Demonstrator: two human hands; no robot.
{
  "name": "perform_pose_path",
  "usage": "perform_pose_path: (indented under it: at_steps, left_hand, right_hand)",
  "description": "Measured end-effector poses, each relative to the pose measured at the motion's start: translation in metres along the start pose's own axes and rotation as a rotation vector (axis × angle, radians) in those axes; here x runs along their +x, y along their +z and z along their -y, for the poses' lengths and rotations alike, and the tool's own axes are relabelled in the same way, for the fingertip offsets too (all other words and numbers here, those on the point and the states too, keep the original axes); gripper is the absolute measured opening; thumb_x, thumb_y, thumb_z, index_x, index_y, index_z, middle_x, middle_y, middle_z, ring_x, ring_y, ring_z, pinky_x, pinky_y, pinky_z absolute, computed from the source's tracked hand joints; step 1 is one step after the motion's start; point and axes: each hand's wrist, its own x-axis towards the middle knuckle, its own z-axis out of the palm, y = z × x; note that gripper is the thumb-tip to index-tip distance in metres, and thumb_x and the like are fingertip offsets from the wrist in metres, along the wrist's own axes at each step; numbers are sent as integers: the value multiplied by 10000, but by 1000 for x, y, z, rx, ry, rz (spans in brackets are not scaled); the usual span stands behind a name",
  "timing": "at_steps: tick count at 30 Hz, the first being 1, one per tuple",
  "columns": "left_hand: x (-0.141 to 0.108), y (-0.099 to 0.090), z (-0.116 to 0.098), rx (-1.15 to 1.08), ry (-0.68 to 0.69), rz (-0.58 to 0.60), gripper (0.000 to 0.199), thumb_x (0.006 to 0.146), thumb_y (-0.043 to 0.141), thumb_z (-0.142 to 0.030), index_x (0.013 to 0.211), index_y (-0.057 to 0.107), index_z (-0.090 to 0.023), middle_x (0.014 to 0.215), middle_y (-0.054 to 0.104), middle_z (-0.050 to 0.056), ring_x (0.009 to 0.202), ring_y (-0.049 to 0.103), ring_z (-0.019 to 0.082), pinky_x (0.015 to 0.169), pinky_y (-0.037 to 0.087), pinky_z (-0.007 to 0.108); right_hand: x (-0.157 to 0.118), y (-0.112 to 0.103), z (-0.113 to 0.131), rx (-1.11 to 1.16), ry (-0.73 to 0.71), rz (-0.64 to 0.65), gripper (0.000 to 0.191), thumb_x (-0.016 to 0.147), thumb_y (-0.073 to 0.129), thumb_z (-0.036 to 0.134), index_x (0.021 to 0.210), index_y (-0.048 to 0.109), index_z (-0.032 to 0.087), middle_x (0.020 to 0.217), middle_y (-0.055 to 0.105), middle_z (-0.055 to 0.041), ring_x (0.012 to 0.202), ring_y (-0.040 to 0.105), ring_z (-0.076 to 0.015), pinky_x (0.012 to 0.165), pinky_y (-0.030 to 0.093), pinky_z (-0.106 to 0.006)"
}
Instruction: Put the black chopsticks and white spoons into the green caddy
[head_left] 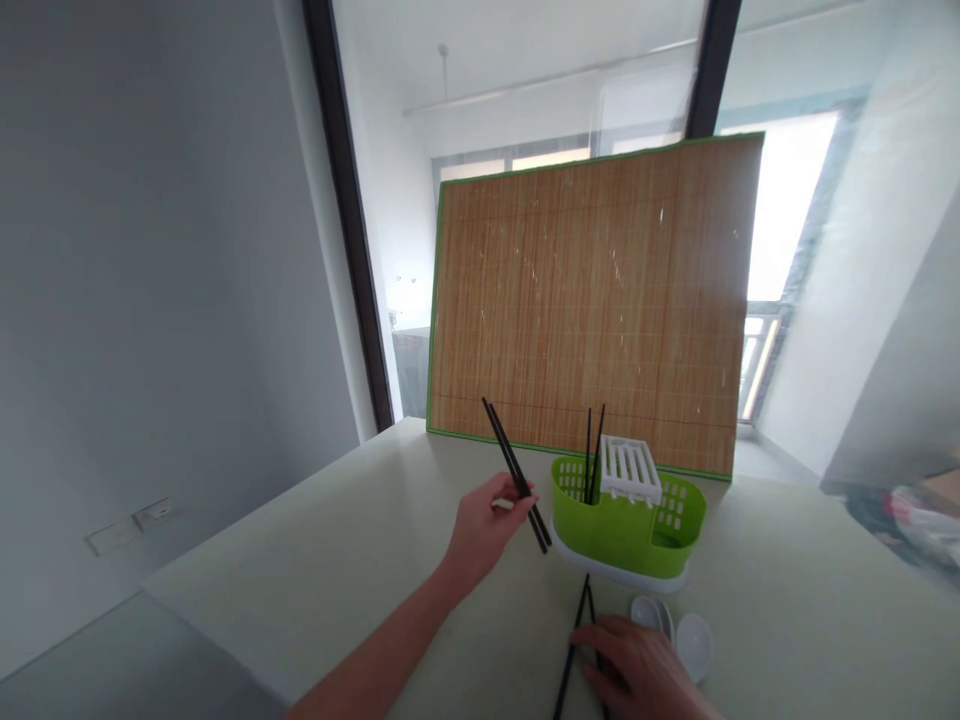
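Note:
Between the thumb and fingers of my left hand [484, 525] is a pair of black chopsticks [504, 436], slanting up to the left above the table, beside the green holder. My right hand [637, 665] rests low on the table with its fingers bent over two more black chopsticks [580, 612], which form a narrow V; part of them is hidden under the hand. The green utensil holder [611, 538] has a white base and a slotted white rack [630, 470]. Two black chopsticks [598, 450] stand in its left compartment. White spoons [694, 645] lie just beyond my right hand.
The pale table [337, 540] carries all of these things. Behind the holder a bamboo mat [592, 310] with green edging leans upright against a dark-framed glass panel. A grey wall [150, 300] with a socket plate stands to the left.

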Motion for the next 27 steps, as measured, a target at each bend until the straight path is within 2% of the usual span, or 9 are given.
perform_pose_path:
  at_steps: [3, 5, 10, 14, 18, 21, 27]
  left_hand:
    - [45, 8, -4, 36, 122, -52, 237, 777, 572, -344, 908, 616, -151, 870, 664, 44, 779, 613, 154, 666, 522, 250]
    - [72, 17, 0, 96, 160, -32, 211, 752, 607, -314, 880, 634, -148, 841, 670, 44, 759, 618, 156, 685, 515, 263]
    - [118, 40, 22, 160, 16, 101, 163, 716, 639, -233, 805, 637, -96, 721, 663, 51, 676, 624, 161, 622, 513, 272]
    - [141, 48, 19, 175, 48, 4, 209, 694, 666, -233, 830, 642, -76, 757, 665, 62, 726, 626, 175, 684, 504, 304]
    - [155, 54, 10, 136, 78, -17, 237, 734, 639, -244, 901, 632, -77, 818, 670, 82, 729, 623, 156, 680, 500, 277]
    - [153, 61, 15, 305, 9, 58, 263, 767, 604, -283, 954, 631, -100, 841, 671, 73, 751, 623, 149, 667, 488, 248]
    - [136, 76, 35, 544, -128, 123, 163, 681, 657, -282, 767, 675, -145, 765, 670, 49, 755, 617, 202, 661, 472, 291]
  right_hand:
    - [0, 0, 0, -1, 0, 8, 338, 758, 481, 243, 1075, 569, 320, 880, 623, -1, 799, 578, -159, 650, 351, -235]
    - [0, 0, 0, -3, 3, 11, 337, 756, 482, 245, 1072, 573, 318, 883, 625, -4, 797, 579, -160, 648, 352, -235]
    - [1, 3, -2, -19, -5, 6, 353, 740, 490, 246, 1075, 567, 328, 880, 626, 0, 812, 582, -172, 646, 350, -239]
    - [2, 5, -4, -26, -7, -3, 353, 733, 494, 249, 1069, 566, 327, 871, 624, 5, 813, 578, -173, 647, 346, -239]
    - [1, 4, -3, -19, -11, -11, 345, 739, 491, 257, 1068, 563, 331, 873, 623, 9, 813, 576, -171, 641, 340, -238]
    - [1, 3, -2, -19, -13, -4, 345, 736, 493, 256, 1065, 562, 331, 867, 623, 6, 808, 577, -173, 633, 337, -238]
    - [2, 4, -3, -25, -8, 4, 356, 726, 494, 247, 1066, 562, 329, 876, 627, 3, 818, 583, -181, 639, 344, -239]
